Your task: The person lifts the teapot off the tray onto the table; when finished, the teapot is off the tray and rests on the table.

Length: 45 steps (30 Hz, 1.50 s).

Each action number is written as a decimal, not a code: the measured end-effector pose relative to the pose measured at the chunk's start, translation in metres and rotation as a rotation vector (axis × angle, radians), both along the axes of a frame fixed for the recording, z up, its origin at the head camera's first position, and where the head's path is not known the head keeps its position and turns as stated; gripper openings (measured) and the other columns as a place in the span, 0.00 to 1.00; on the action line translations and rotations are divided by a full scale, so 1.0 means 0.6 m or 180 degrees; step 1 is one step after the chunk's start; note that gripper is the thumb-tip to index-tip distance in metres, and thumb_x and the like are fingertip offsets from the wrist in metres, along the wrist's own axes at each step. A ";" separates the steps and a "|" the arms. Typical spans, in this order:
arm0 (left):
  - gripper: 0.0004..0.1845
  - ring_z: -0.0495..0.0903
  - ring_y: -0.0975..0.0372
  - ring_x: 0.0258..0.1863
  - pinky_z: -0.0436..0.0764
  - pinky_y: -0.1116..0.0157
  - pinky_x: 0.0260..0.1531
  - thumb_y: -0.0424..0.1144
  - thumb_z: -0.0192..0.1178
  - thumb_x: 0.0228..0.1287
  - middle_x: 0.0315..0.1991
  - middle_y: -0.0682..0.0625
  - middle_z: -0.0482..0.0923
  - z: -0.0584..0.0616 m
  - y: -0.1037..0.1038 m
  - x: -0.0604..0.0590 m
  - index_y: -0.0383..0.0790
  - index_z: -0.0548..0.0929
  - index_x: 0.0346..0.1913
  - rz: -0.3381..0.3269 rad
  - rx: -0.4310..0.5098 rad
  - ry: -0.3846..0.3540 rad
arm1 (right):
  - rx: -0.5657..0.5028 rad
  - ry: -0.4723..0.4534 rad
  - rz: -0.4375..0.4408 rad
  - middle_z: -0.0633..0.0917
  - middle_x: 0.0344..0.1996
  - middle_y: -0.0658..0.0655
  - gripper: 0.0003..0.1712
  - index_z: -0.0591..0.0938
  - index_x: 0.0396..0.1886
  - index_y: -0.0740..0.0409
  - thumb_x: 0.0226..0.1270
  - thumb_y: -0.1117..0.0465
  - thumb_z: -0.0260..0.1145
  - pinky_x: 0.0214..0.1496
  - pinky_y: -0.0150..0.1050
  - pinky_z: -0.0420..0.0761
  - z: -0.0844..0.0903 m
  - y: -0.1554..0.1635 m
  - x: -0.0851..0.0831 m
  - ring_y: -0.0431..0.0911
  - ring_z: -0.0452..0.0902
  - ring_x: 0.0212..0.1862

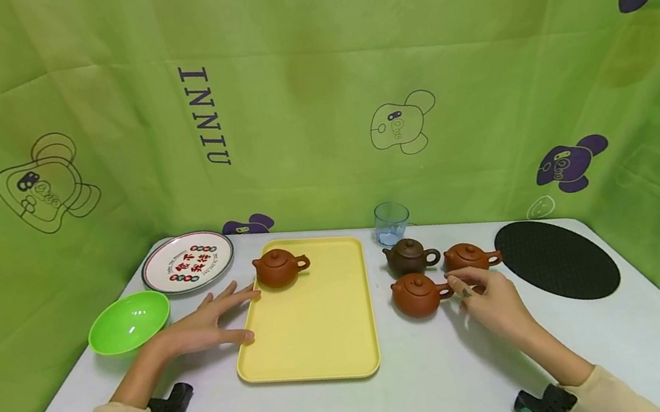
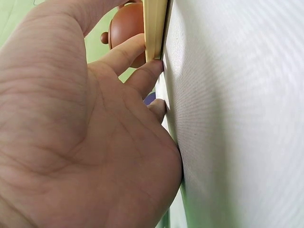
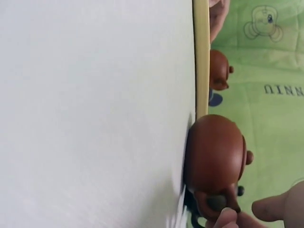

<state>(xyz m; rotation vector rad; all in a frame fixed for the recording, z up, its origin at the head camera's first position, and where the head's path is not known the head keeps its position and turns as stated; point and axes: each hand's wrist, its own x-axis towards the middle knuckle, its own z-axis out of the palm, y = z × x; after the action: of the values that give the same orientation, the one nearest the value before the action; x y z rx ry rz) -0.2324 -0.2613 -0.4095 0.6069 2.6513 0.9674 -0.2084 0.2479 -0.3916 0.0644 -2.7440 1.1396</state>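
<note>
Teapot (image 1: 417, 294) on worktop (image 1: 441, 385) right of tray (image 1: 320, 340), handle pinched by right hand (image 1: 491, 301). Left hand (image 1: 202, 326) flat, fingers straight, steadying tray edge. Likely next: lift, carry onto tray beside other teapot (image 1: 277, 267).

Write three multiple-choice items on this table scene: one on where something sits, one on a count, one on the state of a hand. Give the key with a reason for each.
1. Where does the teapot on the yellow tray stand?
A. at its far left corner
B. at its near right corner
C. in its middle

2. How many teapots stand off the tray, right of it?
A. one
B. three
C. five

3. What is the right hand doing?
A. lying flat on the black mat
B. lifting the glass
C. pinching the handle of the near teapot

Key: 1 A, the tray teapot sits by the far left corner. 2 B, three cluster there. 3 C, fingertips close on the handle.
</note>
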 end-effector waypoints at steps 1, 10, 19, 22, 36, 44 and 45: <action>0.44 0.34 0.36 0.87 0.26 0.28 0.80 0.58 0.70 0.66 0.87 0.43 0.52 -0.001 0.000 0.000 0.50 0.68 0.81 -0.0005 -0.0003 0.0008 | 0.0017 0.0020 -0.0007 0.91 0.26 0.57 0.18 0.88 0.59 0.57 0.81 0.53 0.64 0.36 0.31 0.75 0.003 0.001 -0.001 0.36 0.81 0.28; 0.44 0.34 0.35 0.87 0.26 0.28 0.80 0.58 0.70 0.65 0.87 0.42 0.51 0.000 -0.002 0.001 0.51 0.68 0.81 0.0013 -0.0023 -0.0018 | -0.0208 0.0164 0.0148 0.92 0.37 0.61 0.17 0.88 0.56 0.59 0.80 0.54 0.66 0.33 0.30 0.77 0.016 -0.004 -0.008 0.38 0.83 0.28; 0.44 0.35 0.36 0.87 0.27 0.28 0.80 0.58 0.70 0.65 0.87 0.42 0.52 -0.004 -0.002 -0.001 0.51 0.68 0.81 0.0018 -0.0018 -0.0022 | -0.0511 0.0135 0.0291 0.91 0.42 0.66 0.17 0.88 0.58 0.60 0.78 0.56 0.68 0.28 0.30 0.79 0.031 -0.040 -0.012 0.41 0.86 0.29; 0.44 0.35 0.36 0.87 0.27 0.28 0.81 0.58 0.70 0.65 0.87 0.42 0.53 -0.004 -0.001 -0.002 0.51 0.68 0.81 0.0017 -0.0026 -0.0020 | -0.0541 0.0099 0.0372 0.91 0.43 0.65 0.17 0.87 0.59 0.61 0.78 0.56 0.68 0.29 0.31 0.80 0.034 -0.054 -0.014 0.40 0.85 0.29; 0.44 0.34 0.35 0.87 0.27 0.28 0.81 0.58 0.70 0.66 0.87 0.42 0.51 0.004 0.003 0.001 0.51 0.67 0.81 0.0012 -0.0015 -0.0043 | -0.0662 0.0040 0.0640 0.92 0.41 0.62 0.14 0.89 0.57 0.55 0.78 0.56 0.68 0.33 0.32 0.83 0.042 -0.129 -0.027 0.45 0.85 0.30; 0.45 0.34 0.35 0.87 0.26 0.29 0.81 0.58 0.70 0.66 0.87 0.42 0.51 0.001 0.001 -0.001 0.50 0.67 0.82 0.0028 -0.0032 -0.0028 | -0.0607 -0.0033 0.0791 0.92 0.45 0.64 0.15 0.88 0.59 0.54 0.79 0.55 0.67 0.34 0.33 0.80 0.041 -0.179 -0.037 0.50 0.87 0.31; 0.45 0.34 0.35 0.87 0.26 0.28 0.80 0.58 0.70 0.66 0.87 0.41 0.51 0.000 0.001 -0.001 0.50 0.67 0.82 0.0024 -0.0026 -0.0025 | -0.0611 -0.0048 0.0802 0.92 0.46 0.63 0.16 0.88 0.59 0.53 0.79 0.55 0.67 0.33 0.33 0.79 0.040 -0.186 -0.038 0.53 0.88 0.31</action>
<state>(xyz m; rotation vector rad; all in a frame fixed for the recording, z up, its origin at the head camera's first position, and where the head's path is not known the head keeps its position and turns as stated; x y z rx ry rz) -0.2333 -0.2605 -0.4096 0.5904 2.6511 0.9587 -0.2314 0.1362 -0.3677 0.3875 -2.6803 1.4670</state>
